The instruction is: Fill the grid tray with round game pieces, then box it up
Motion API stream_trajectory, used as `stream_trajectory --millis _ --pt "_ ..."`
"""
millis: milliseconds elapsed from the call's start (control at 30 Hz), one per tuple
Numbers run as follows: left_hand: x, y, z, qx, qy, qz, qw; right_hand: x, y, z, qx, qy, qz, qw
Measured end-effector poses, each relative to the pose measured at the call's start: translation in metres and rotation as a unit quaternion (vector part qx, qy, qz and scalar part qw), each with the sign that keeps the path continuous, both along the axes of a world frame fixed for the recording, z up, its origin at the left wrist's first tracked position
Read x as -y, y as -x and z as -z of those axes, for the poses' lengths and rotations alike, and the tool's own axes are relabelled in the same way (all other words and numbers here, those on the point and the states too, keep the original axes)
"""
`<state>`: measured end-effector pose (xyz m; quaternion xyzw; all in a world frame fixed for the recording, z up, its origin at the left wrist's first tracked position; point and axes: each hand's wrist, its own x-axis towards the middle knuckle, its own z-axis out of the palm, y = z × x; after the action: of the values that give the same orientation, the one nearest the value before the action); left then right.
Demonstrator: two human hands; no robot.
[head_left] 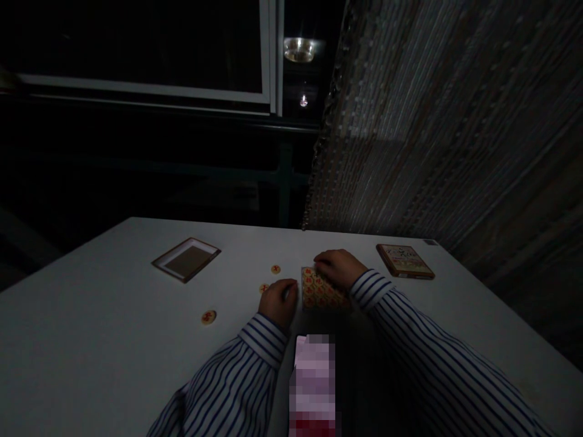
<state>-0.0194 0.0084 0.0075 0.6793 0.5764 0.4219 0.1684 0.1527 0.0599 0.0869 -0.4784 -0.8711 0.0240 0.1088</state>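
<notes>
Striped sleeves (237, 376), tray (302, 291) of discs (318, 291)

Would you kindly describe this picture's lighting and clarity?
Head view: dim overall, darkest at upper left; head view: a round light glows near the top; head view: pixelation covers the screen; head view: markings on the grouped discs look soft.

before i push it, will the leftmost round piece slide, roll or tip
The round piece lies flat on the table, so it would probably slide rather than roll. Low and broad, it seems unlikely to tip; stood upright, its round outline might let it roll.
</notes>
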Motion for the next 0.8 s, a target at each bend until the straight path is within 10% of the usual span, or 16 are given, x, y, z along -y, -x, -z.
stream_trajectory --millis 400,800 --pt "0.012 0.007 -0.005 0.011 -0.047 -0.024 0.999 0.058 -0.017 -0.015 -0.127 -0.017 0.009 0.992" --pt "0.061 0.028 -0.024 -0.120 0.031 0.106 0.987 0.072 -0.010 -0.008 -0.133 0.022 -0.032 0.990"
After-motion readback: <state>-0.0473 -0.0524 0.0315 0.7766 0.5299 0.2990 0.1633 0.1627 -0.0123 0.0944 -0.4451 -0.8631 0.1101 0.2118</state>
